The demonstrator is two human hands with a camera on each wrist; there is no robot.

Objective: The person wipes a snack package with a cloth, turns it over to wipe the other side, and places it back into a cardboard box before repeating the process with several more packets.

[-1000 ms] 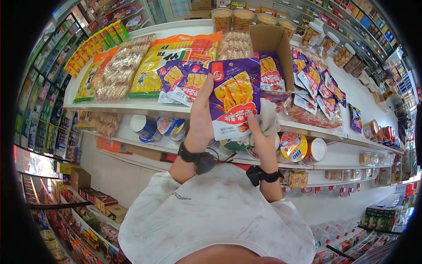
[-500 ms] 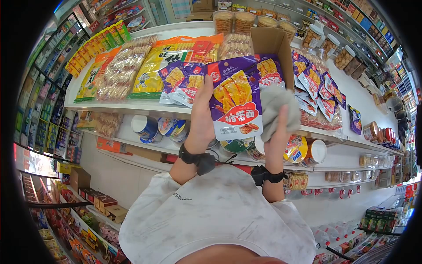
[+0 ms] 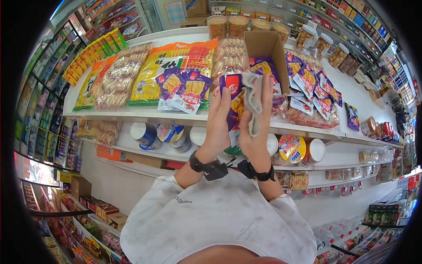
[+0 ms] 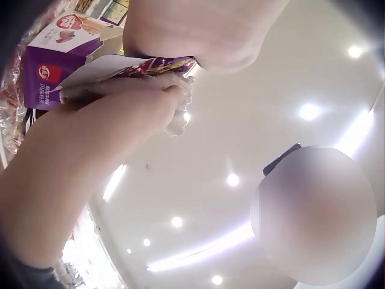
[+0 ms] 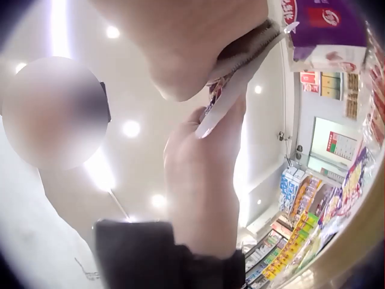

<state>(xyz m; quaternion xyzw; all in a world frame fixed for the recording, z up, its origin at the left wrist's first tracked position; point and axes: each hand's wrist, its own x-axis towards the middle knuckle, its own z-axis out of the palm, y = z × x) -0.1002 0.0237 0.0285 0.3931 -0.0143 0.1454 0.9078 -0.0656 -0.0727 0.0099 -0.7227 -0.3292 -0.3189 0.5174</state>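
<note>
Your left hand (image 3: 217,125) and right hand (image 3: 258,143), straight-fingered, sandwich purple snack pouch (image 3: 235,105) and cloth (image 3: 253,101); easing pressure could drop both.

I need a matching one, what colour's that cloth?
The cloth is light grey; head view shows best.

My left hand (image 3: 218,126) left, right hand (image 3: 258,138) right, a packet (image 3: 235,106) between them; cloth (image 3: 252,103) between packet and right hand. Beyond, on the top shelf (image 3: 140,114): a box (image 3: 263,43) with a second packet (image 3: 260,66) inside. Left of the box, a bag of crackers (image 3: 231,57), then a big bag (image 3: 171,55), two packets (image 3: 189,90) over its near right corner. Right of the box, a heap of packets (image 3: 307,86) on another bag (image 3: 303,116). Jars (image 3: 238,27) behind the box. Below, tubs (image 3: 169,134) on the lower shelf (image 3: 120,140), left and right of my hands.
</note>
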